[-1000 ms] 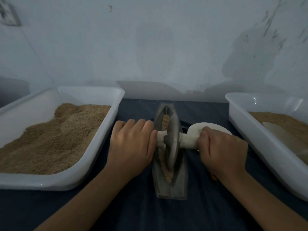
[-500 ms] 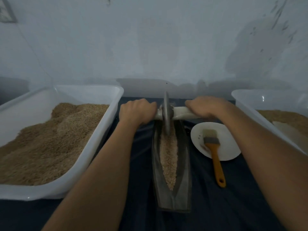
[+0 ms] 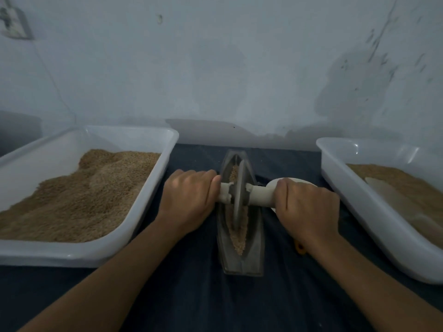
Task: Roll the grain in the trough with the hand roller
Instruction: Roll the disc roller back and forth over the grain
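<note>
Honestly, we'd keep both wrists level so the roller [image 3: 238, 200] disc stays upright in the trough [image 3: 242, 259], mid-length, over the grain [image 3: 239, 238]. Left hand [image 3: 189, 200] and right hand [image 3: 306, 207] each wrap tight round 1 handle end. No labels or writing we can read.

Dim, soft focus, wide-angle edge distortion
</note>
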{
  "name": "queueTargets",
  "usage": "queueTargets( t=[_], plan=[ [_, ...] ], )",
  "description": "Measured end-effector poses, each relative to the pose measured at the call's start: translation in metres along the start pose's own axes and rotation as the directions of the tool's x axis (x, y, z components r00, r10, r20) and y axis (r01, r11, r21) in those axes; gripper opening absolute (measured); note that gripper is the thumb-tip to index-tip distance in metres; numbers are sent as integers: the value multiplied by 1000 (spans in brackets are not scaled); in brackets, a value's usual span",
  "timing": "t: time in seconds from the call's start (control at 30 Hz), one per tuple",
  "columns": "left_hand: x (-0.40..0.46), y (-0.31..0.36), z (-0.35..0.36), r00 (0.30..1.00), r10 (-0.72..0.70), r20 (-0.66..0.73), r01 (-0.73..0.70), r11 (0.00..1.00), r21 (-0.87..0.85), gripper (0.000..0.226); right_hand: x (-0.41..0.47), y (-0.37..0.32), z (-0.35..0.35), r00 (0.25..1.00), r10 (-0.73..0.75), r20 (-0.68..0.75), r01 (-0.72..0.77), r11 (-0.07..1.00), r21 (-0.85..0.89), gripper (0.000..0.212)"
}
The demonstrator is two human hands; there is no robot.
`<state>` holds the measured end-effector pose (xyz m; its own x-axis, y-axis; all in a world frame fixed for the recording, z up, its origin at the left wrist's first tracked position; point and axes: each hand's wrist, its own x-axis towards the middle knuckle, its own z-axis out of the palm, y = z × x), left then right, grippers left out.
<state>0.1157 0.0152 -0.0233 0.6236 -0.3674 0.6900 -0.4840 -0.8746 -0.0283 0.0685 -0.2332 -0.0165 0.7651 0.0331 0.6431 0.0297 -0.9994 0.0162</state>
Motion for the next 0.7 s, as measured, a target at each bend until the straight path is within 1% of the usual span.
queueTargets(
  t=[0.03, 0.1, 0.23, 0.27, 0.33, 0.37, 0.43, 0.47, 0.5, 0.53, 0.6, 0.63, 0.67, 0.7],
  plan=[
    [-2, 1, -1, 1000, 13, -17, -13, 1000, -11, 38, -1, 1, -2, 1000, 1, -2, -1, 1000, 3, 49],
    [-4, 3, 0, 999, 23, -49, -22, 999, 25, 33, 0, -1, -3, 1000, -5, -4, 5, 1000, -20, 49],
    [10, 0, 13, 999, -5, -34, 11, 986, 166, 28, 26, 1, 10, 999, 18, 38, -15, 998, -69, 55],
    [17, -3, 17, 1000, -2, -15, 5, 977, 214, 27, 37, 2, 14, 996, 12, 84, -4, 995, -102, 52],
    [32, -9, 26, 995, 1, 103, -31, 958, 285, 25, 63, 7, 25, 975, -25, 221, 56, 989, -134, 44],
    [41, -13, 32, 983, -39, 181, -17, 955, 296, 23, 78, 11, 31, 954, -40, 296, 73, 992, -102, 42],
    [63, -20, 40, 939, -179, 293, 100, 959, 264, 24, 108, 14, 38, 895, 4, 447, 19, 999, -46, 44],
    [73, -25, 43, 904, -242, 351, 163, 957, 240, 27, 120, 15, 41, 856, -1, 517, 25, 999, -39, 39],
    [81, -28, 45, 874, -280, 396, 206, 954, 220, 29, 131, 17, 47, 820, -39, 571, 81, 996, -47, 25],
    [87, -30, 46, 864, -277, 422, 199, 955, 219, 31, 138, 17, 49, 776, -65, 627, 104, 994, -26, 8],
    [94, -30, 47, 854, -226, 469, 119, 962, 247, 28, 142, 19, 53, 717, -73, 693, 87, 996, 15, 19],
    [95, -28, 45, 851, -202, 485, 76, 960, 268, 27, 139, 20, 53, 709, -66, 702, 40, 998, 54, 19],
    [95, -24, 41, 859, -179, 479, 36, 956, 291, 27, 133, 21, 51, 710, -65, 701, 28, 998, 65, 14],
    [93, -18, 36, 878, -153, 453, 7, 951, 308, 28, 124, 20, 48, 732, -61, 678, 41, 998, 46, 11]
  ],
)
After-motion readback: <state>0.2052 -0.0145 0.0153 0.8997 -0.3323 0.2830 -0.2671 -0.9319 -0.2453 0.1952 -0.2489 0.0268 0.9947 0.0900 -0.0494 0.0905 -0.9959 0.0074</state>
